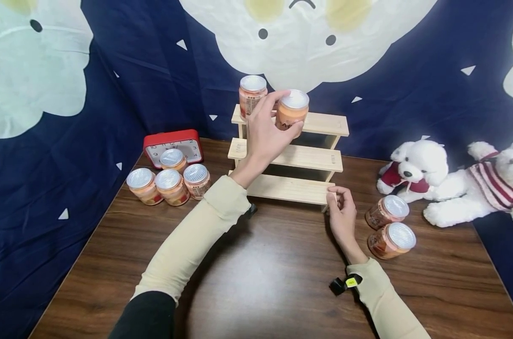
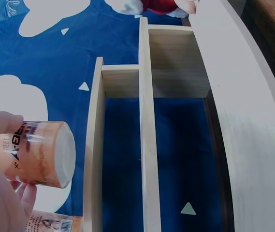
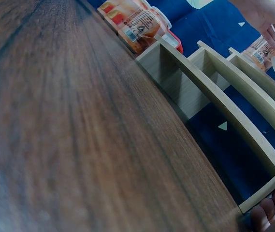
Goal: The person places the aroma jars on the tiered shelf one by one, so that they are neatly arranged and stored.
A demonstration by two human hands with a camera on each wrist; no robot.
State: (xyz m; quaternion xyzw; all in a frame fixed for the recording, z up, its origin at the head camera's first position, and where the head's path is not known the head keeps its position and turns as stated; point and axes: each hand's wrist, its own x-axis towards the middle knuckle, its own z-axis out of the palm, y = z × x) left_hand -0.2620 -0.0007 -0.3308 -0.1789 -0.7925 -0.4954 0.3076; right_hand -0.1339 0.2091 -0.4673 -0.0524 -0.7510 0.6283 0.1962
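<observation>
Left-hand grip: your left hand [image 1: 268,132] holds a silver-lidded orange jar [image 1: 292,114], fingers near the lid and thumb low on its side.
Held jar: it is up at the top tier of the three-step wooden stand [image 1: 311,157], right of the jar on the top board [image 1: 248,101]. Its lid faces up and its long axis looks roughly upright, crosswise to the boards.
Jar to top board: this is the relation to watch. In your left wrist view the base faces the top board [image 2: 93,159], with a strip of backdrop [image 2: 79,116] showing between them, so base and wood look apart; how far the jar sits over the board, you cannot tell.
Nearer hand: your left, since it already has the jar; your right is low and well apart from it.
Right-hand grip: your right hand [image 1: 343,216] has its fingers curled at the right end of the bottom board [image 1: 288,188], and seems to hold the stand there.
Left of the stand: four similar jars [image 1: 172,189] cluster on the worktop [image 1: 260,263], in front of a red clock [image 1: 189,143].
Right of the stand: two more jars [image 1: 391,241] stand near your right hand, with a white plush dog [image 1: 417,165] and a striped-top plush toy [image 1: 500,181] behind.
</observation>
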